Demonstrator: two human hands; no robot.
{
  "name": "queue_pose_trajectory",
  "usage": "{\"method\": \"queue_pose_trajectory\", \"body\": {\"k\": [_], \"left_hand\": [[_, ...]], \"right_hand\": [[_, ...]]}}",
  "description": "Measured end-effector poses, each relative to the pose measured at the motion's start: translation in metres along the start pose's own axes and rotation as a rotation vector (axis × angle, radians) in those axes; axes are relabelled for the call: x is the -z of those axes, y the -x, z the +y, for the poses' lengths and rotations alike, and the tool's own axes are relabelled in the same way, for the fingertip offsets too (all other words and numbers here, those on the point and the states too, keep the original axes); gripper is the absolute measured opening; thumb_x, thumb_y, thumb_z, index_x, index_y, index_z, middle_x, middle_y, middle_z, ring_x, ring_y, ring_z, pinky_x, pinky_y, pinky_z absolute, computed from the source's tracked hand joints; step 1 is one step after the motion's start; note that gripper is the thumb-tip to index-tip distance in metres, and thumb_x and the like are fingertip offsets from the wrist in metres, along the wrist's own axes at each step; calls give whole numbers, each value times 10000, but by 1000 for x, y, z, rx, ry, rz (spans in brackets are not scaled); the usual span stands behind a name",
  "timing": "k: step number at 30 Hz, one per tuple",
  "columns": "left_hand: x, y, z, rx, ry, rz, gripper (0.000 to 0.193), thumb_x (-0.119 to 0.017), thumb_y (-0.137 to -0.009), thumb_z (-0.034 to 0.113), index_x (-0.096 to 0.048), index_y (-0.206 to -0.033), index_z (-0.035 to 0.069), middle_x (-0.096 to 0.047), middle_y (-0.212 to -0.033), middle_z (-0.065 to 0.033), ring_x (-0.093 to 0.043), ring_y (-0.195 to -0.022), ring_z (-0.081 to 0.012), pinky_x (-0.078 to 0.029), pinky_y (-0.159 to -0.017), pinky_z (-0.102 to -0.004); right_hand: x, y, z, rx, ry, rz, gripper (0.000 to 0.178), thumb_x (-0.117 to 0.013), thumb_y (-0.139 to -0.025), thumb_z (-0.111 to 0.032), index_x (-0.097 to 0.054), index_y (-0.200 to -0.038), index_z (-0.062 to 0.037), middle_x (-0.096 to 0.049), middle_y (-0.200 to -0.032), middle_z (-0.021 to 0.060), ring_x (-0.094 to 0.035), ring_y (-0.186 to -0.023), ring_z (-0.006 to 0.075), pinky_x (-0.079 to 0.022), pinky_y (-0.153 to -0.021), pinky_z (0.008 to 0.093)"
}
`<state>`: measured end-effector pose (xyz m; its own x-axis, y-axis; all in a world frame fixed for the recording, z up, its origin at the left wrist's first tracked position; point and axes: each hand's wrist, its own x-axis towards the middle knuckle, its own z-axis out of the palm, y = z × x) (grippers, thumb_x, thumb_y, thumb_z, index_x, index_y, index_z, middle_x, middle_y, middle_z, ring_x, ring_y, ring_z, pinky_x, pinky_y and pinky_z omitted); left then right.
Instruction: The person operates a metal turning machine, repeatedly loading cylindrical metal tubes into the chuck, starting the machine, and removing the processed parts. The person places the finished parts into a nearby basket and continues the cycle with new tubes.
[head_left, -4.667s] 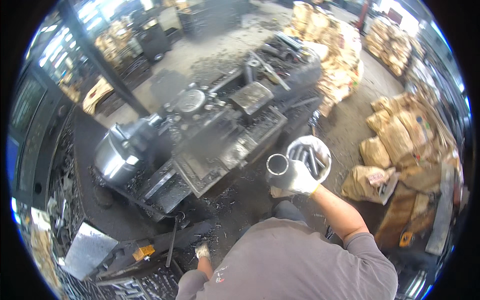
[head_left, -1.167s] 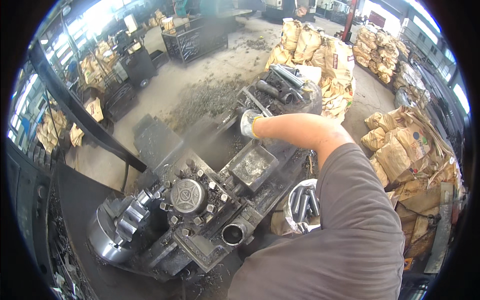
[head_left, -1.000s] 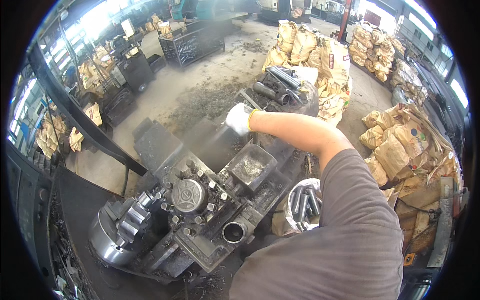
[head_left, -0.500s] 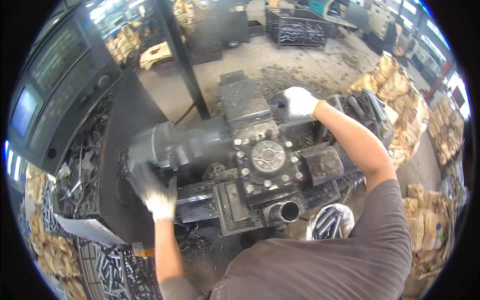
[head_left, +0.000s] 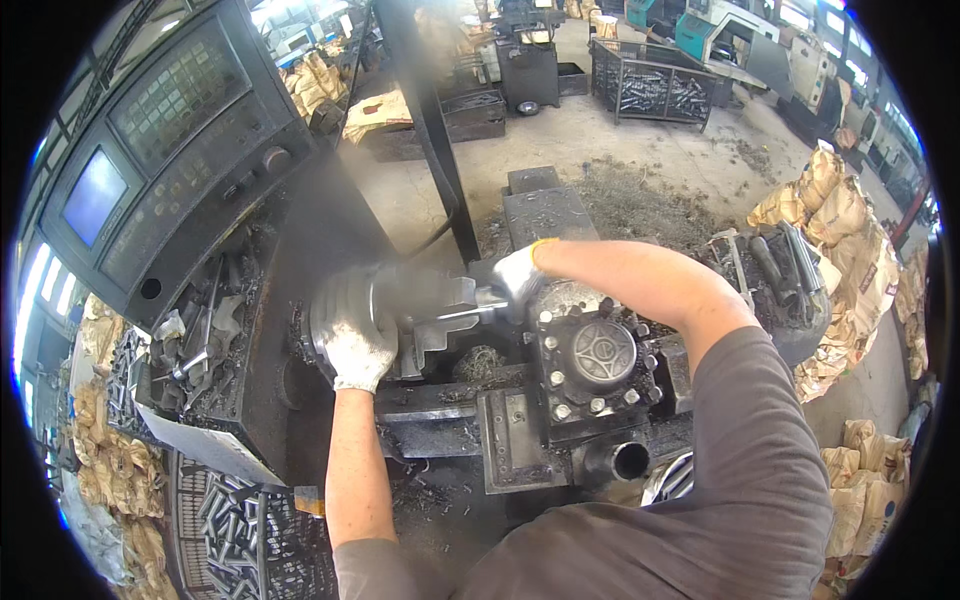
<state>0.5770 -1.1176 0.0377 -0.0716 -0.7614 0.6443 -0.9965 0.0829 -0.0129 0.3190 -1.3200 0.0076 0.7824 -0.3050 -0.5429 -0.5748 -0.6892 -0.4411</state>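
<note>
My left hand (head_left: 360,345), in a dirty white glove, lies with its fingers stretched over the rim of a lathe chuck (head_left: 392,290). The chuck has dark stepped jaws (head_left: 440,330). A short shiny metal rod (head_left: 490,298) juts from between the jaws toward the right. My right hand (head_left: 517,274), in a white glove with a yellow cuff, closes around the rod's outer end; its fingertips are partly hidden. Just right of that hand stands the bolted tool turret (head_left: 604,352) with a round star-marked cap.
A control panel with a lit screen (head_left: 95,197) rises at the left. Metal shavings and tools fill a tray (head_left: 205,345) beside it. Finished rods lie in a crate (head_left: 230,525) at lower left. A pipe mouth (head_left: 630,460) points up near my body. Paper sacks (head_left: 840,250) stand at right.
My right hand has moved left from behind the turret to the rod at the chuck. My left hand, blurred before, now rests on the chuck. The view has shifted left.
</note>
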Motion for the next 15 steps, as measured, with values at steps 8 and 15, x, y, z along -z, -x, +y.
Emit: {"method": "queue_pose_trajectory", "body": {"k": [8, 15], "left_hand": [[-9, -14, -14, 48, 39, -42, 799, -710, -779, 194, -518, -1525, -17, -639, -1385, -302, -588, -1312, -475, -435, -1172, -559], [5, 2, -10, 66, -53, -47, 813, -721, -762, 202, -532, -1526, 2, -635, -1427, -266, -574, -1358, -452, -397, -1215, -555]], "right_hand": [[-10, 30, -2, -7, 37, 90, 486, -897, -715, -387, -800, -1009, -12, -792, -937, 158, -740, -827, 288, -582, -742, 416], [-64, 169, 79, -264, 78, 1067, 743, -884, -737, -310, -625, -1339, 42, -766, -1052, 256, -773, -962, 399, -631, -844, 452]]}}
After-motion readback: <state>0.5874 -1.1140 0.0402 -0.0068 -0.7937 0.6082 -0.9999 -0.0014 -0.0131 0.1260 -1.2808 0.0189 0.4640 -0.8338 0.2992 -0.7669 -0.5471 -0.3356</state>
